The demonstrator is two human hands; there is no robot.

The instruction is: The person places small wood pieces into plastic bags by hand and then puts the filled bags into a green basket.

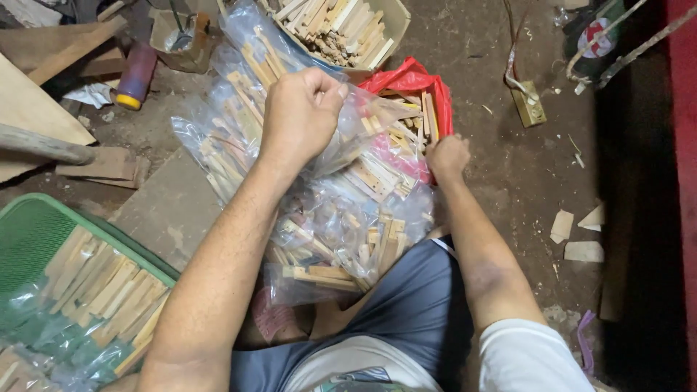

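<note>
Over the near floor, the left hand (301,109) pinched a clear bag of sticks (348,123); the right hand (446,156) gripped the red bag (410,83). Many filled packs (327,232) lay below, with loose sticks left in the far box (341,29).

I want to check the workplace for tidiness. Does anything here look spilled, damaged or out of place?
Yes. Pale wood offcuts lie scattered on the dirty floor at the right, apart from the bagged sticks. The red bag is crumpled open, with sticks poking out. The left hand grips a clear bag; the right hand touches the pile.
</note>
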